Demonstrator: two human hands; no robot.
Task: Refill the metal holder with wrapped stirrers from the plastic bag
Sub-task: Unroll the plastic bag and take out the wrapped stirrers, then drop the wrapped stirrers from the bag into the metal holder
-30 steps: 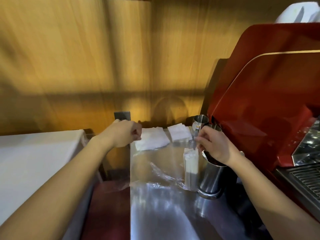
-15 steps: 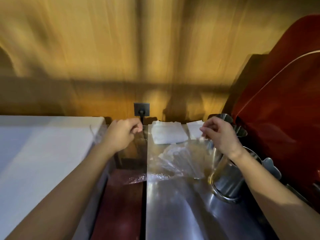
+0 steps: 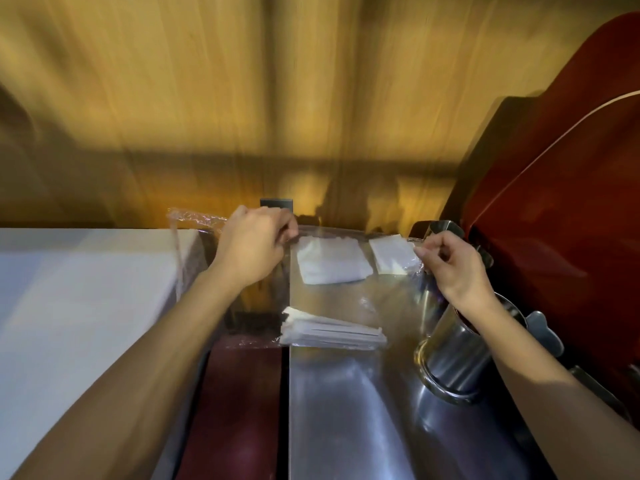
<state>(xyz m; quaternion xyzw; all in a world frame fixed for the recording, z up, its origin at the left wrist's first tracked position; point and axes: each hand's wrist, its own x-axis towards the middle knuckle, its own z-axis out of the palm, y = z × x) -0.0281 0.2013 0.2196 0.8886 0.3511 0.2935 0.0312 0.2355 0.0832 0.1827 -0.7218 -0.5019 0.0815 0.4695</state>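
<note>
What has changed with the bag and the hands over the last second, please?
Both hands, left and right, have raised and spread the plastic bag, so the wrapped stirrers now lie flat at its bottom. The metal holder stayed put.

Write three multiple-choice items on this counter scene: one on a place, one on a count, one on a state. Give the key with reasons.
1. Where do the wrapped stirrers lie?
A. at the bottom of the clear plastic bag
B. upright in the metal holder
C. on the white surface

2. How many white napkin stacks show behind the bag?
A. one
B. two
C. four

3. How is the bag held?
A. lying flat, untouched
B. pinched by one hand only
C. stretched between the left hand and the right hand

Key: 1 A, the bundle sits low inside the film. 2 B, two white squares lie side by side. 3 C, each hand pinches the top edge.
</note>
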